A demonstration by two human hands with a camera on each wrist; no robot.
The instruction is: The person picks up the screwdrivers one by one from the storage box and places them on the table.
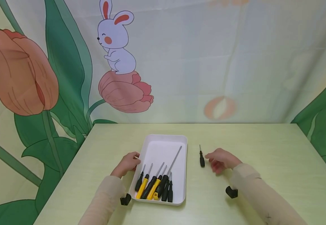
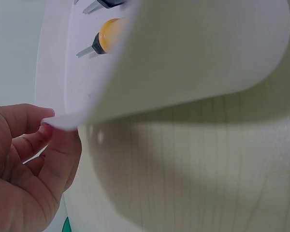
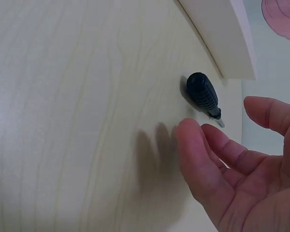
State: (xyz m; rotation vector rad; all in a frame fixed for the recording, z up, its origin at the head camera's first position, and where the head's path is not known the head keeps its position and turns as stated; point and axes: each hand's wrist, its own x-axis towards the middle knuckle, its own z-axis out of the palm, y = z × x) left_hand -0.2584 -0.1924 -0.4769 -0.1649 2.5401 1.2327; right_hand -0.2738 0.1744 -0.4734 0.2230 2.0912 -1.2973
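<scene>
My left hand (image 1: 127, 163) pinches the left rim of a white tray (image 1: 158, 141); in the left wrist view the thumb and fingers close on that rim (image 2: 63, 121). Inside the tray, several screwdrivers with black or yellow-and-black handles lie side by side, such as a yellow one (image 1: 142, 188), their tips pointing away from me. One small black screwdriver (image 1: 202, 160) lies on the table, right of the tray. Just right of it hovers my right hand (image 1: 222, 160), fingers loosely bent and holding nothing. In the right wrist view its fingertips are close to the black handle (image 3: 202, 92).
The pale wood-grain table (image 1: 278, 156) stretches out on both sides of the tray. Behind it hangs a cloth printed with a rabbit (image 1: 121, 59) and tulips (image 1: 19, 75). A black wrist piece (image 1: 231, 192) sits at the right sleeve.
</scene>
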